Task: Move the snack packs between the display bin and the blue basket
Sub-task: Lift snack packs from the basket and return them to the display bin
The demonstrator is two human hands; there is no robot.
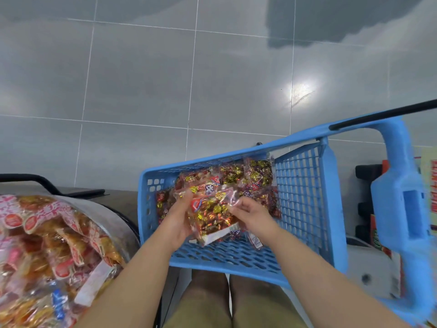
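A clear snack pack (210, 214) full of red and gold sweets is held over the blue basket (305, 192). My left hand (178, 217) grips its left edge from below, and my right hand (251, 215) pinches its right edge. Several more packs of the same kind (246, 177) lie in the far part of the basket. At the lower left, the display bin (118, 221) is heaped with orange and pink snack packs (52, 240).
The basket's blue handle (402, 197) with a black bar rises at the right. Shelving with red goods (378, 233) stands behind it. Grey floor tiles (189, 79) fill the upper view. My knees (231, 301) show below the basket.
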